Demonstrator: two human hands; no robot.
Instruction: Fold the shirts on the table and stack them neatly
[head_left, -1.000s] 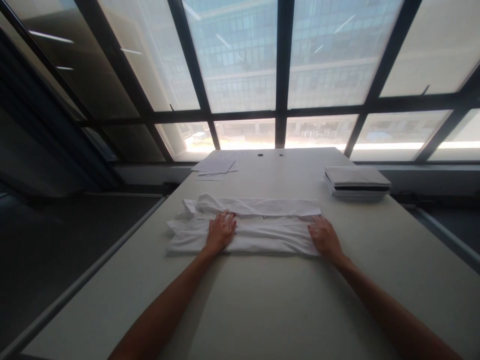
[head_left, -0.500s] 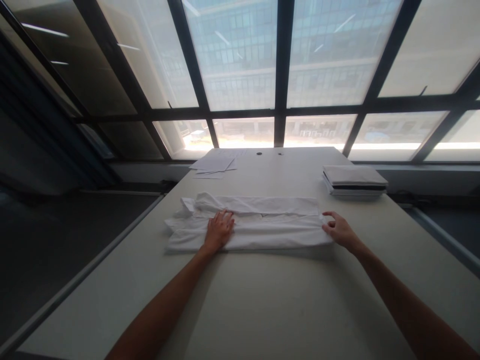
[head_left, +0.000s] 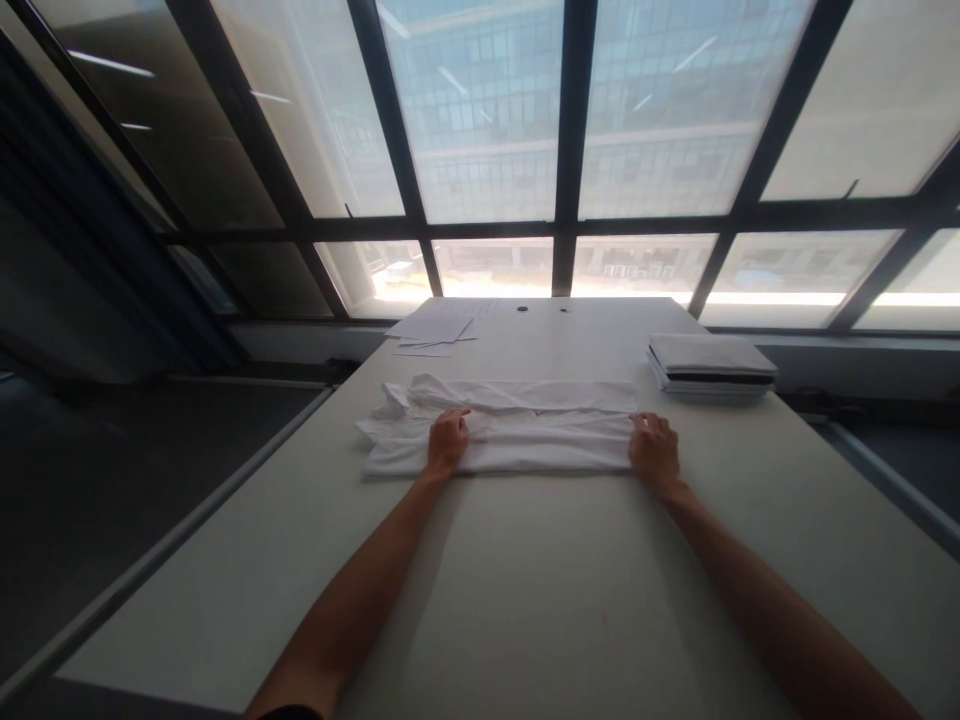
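Note:
A white shirt [head_left: 540,455], folded into a long flat strip, lies crosswise on the white table, its collar end to the left. My left hand [head_left: 448,440] rests on the middle-left part of the cloth, fingers bent and close together; whether it pinches any fabric is hard to make out. At the strip's right end is my right hand [head_left: 654,448], its fingers curled over the edge of the shirt and closed on it.
Loose white sheets of paper [head_left: 431,325] lie at the table's back left. A stack of folded cloths [head_left: 711,365] sits at the back right. The white table [head_left: 525,600] reaches back to large windows with dark frames [head_left: 568,150].
The shirt has shifted slightly away and its left end has moved right. My right hand has gone left and its fingers have curled over the end; the fingers of my left hand have drawn together.

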